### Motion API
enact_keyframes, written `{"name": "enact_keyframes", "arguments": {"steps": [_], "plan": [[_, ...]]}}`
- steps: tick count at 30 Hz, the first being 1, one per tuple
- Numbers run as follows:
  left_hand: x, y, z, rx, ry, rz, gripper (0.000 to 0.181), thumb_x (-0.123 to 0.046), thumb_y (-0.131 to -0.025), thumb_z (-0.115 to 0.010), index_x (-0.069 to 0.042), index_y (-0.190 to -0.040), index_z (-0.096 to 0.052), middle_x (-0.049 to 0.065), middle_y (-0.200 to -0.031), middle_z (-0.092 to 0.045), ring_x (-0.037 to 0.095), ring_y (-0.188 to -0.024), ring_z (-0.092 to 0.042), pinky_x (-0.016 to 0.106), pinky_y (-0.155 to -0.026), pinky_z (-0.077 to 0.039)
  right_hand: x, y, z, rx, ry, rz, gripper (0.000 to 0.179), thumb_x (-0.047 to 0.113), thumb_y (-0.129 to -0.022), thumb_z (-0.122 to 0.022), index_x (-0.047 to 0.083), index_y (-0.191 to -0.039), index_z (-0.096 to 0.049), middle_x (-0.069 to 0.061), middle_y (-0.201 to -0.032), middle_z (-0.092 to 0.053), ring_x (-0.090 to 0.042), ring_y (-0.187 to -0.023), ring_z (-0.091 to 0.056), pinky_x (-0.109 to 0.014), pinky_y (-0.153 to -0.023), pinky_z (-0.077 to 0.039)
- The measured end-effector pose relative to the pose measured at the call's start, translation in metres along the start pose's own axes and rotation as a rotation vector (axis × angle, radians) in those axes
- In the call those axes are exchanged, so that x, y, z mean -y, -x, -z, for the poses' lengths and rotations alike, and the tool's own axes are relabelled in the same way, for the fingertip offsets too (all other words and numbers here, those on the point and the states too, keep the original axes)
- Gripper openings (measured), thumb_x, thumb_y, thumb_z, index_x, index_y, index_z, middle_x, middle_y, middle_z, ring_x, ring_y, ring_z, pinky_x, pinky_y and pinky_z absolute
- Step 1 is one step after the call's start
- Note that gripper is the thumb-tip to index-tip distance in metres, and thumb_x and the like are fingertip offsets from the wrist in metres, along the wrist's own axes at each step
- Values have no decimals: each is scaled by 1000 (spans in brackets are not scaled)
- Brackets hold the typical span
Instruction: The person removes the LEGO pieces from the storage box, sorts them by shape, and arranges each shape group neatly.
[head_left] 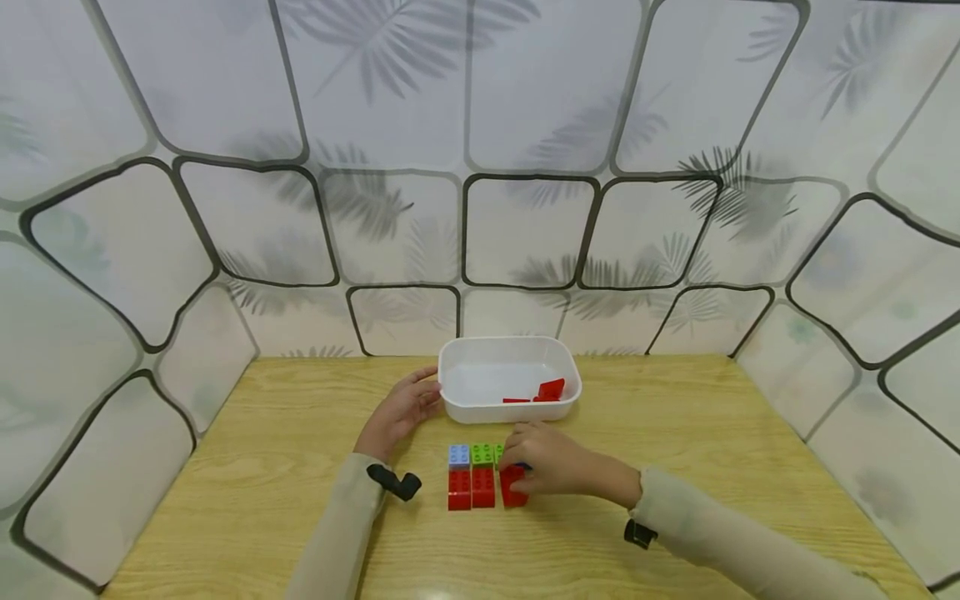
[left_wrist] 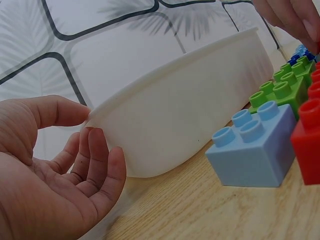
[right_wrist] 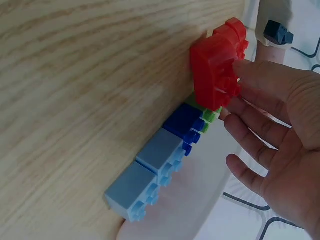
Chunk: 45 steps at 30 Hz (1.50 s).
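Observation:
At the left end of a white plastic box [head_left: 480, 413], my left hand [head_left: 397, 414] pinches the rim between thumb and fingertips, as the left wrist view shows. My right hand [head_left: 553, 462] holds a red toy brick [right_wrist: 212, 72] between thumb and fingers, at the right end of a row of red bricks [head_left: 460, 492]. Behind that row runs another, with a light blue brick [left_wrist: 255, 147] at its left end and green bricks [head_left: 482, 454] beside it. Farther right in it are a dark blue brick [right_wrist: 181, 121] and light blue bricks [right_wrist: 132, 186], hidden by my right hand in the head view.
Several red pieces [head_left: 551, 389] lie in the right part of the box. The box stands on a wooden table [head_left: 675, 417], near its back edge. Patterned cloth [head_left: 525, 233] hangs behind the table and along both sides.

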<state>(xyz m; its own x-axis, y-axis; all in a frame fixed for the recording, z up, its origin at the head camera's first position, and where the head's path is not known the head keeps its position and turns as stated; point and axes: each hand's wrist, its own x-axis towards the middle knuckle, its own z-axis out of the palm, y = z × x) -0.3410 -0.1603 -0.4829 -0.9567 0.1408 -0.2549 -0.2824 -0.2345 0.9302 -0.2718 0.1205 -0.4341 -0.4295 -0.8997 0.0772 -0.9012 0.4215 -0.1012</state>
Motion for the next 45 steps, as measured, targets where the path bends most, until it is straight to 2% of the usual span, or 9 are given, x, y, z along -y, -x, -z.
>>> {"name": "enact_keyframes", "arguments": {"steps": [6, 13, 18, 35, 45], "plan": [[-1, -2, -2, -2, 5, 0, 54, -7, -102, -54, -3, -154, -37, 6, -121, -60, 8, -92, -63, 24, -82, -55, 2, 2, -8, -41, -14, -40, 19, 26, -87, -81, 16, -103, -79, 7, -97, -73, -10, -97, -59, -33, -92, -49], [-1, -4, -1, 6, 17, 1, 55, -7, -102, -55, -2, -154, -36, 3, -116, -61, 7, -90, -63, 24, -81, -54, 2, 2, -17, -145, 9, -28, 16, 28, -86, -81, 17, -99, -78, 8, -93, -73, -9, -92, -59, -31, -89, -49], [-2, -4, 0, 20, 10, -4, 56, -7, -102, -54, -1, -154, -34, 1, -114, -61, 6, -90, -63, 24, -82, -54, 1, 1, -20, -179, -2, -23, 16, 28, -86, -81, 18, -98, -78, 9, -93, -73, -9, -92, -60, -30, -87, -49], [-1, -2, 0, 10, 22, 3, 55, -6, -101, -55, -3, -153, -36, -1, -108, -62, 7, -89, -64, 24, -80, -55, 2, 1, -23, -187, 1, -22, 17, 27, -86, -81, 16, -100, -78, 8, -96, -74, -11, -96, -61, -31, -88, -49], [0, -1, 1, -1, 17, 13, 56, -7, -101, -56, -4, -153, -36, 0, -111, -61, 7, -90, -63, 24, -80, -55, 4, 1, -22, -207, -2, -14, 21, 30, -86, -82, 18, -101, -78, 6, -99, -73, -13, -100, -62, -37, -97, -48]]}}
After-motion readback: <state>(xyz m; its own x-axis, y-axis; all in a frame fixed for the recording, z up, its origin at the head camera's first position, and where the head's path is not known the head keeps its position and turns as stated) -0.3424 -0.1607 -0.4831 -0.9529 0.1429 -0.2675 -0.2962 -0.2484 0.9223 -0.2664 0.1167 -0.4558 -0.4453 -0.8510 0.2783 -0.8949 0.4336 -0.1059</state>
